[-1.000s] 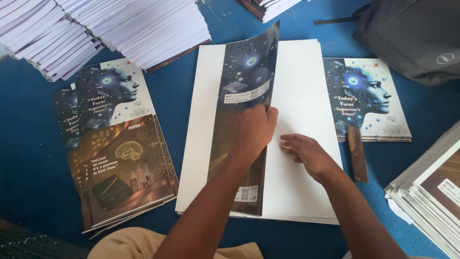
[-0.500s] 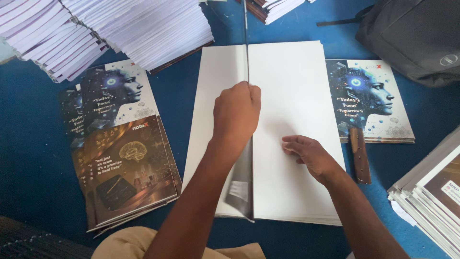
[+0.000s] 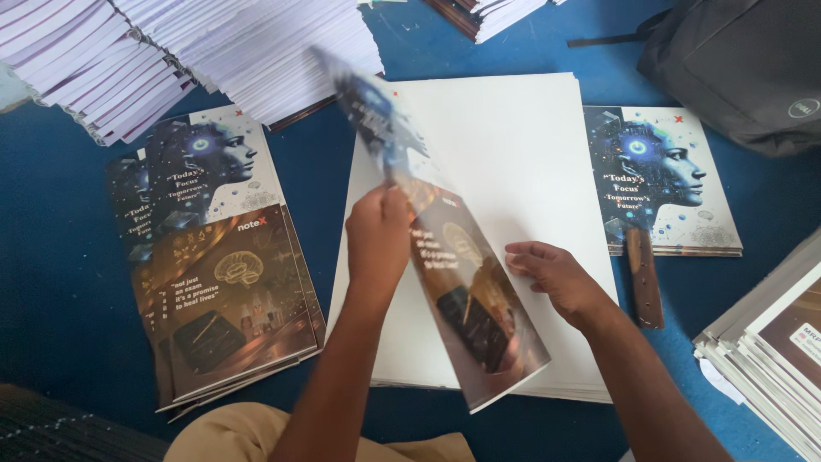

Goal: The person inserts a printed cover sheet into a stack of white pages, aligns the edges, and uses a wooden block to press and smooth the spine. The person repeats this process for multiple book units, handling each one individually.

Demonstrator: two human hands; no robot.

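Observation:
My left hand (image 3: 376, 235) grips a folded printed cover sheet (image 3: 462, 291) along its crease and holds it lifted and tilted above a stack of white sheets (image 3: 513, 145); the cover's upper end is blurred. My right hand (image 3: 552, 274) rests flat on the white stack with fingers apart, just right of the lifted cover. Left of the stack lies a pile of folded covers (image 3: 222, 291) with a face and a brain printed on them.
Stacks of white paper blocks (image 3: 171, 51) fill the top left. A pile of covers (image 3: 663, 184) lies to the right with a brown wooden tool (image 3: 643, 278) on its lower edge. A black backpack (image 3: 744, 68) sits top right, more booklets (image 3: 774, 342) bottom right, all on blue floor.
The cover was spread face down on the white stack. My left hand folded it shut along the middle, then lifted it and swung it leftward. My right hand stayed on the stack.

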